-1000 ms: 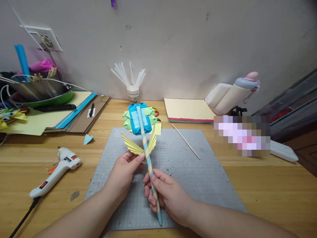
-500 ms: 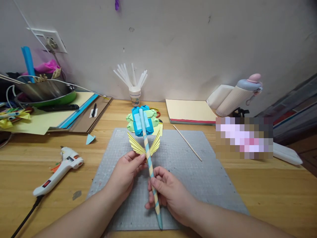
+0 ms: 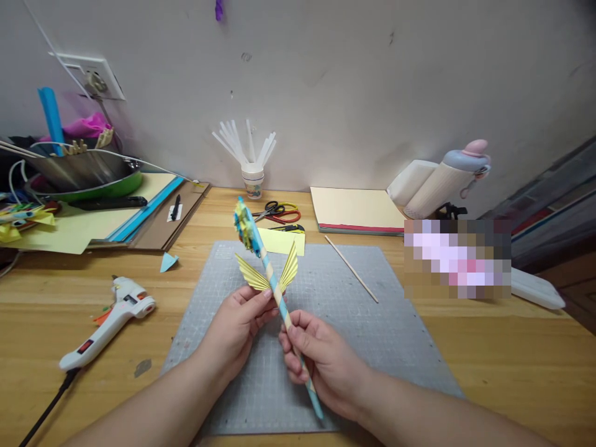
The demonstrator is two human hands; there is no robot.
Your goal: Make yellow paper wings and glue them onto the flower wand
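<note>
A paper wand [image 3: 270,273], striped pale blue and cream, slants above the grey cutting mat [image 3: 354,347]. Its folded-paper head [image 3: 246,231] in blue, yellow and green is seen nearly edge-on at the top. Two yellow pleated paper wings [image 3: 289,268] spread from the shaft below the head. My left hand [image 3: 246,316] is closed, thumb and fingers pinching where the wings meet the shaft. Lower down, my right hand [image 3: 321,354] has its fingers wrapped round the shaft, whose tapered blue end sticks out below.
A white glue gun [image 3: 109,323] lies at left near a blue paper scrap [image 3: 168,262]. On the mat rests a thin wooden stick [image 3: 351,269]. Behind are scissors [image 3: 282,213], yellow paper [image 3: 284,242], a cup of white sticks [image 3: 252,183] and a paper pad [image 3: 356,208].
The wand has turned about its length, so its head now shows edge-on and leans left, while its lower end has swung right. The scissors behind have come into view.
</note>
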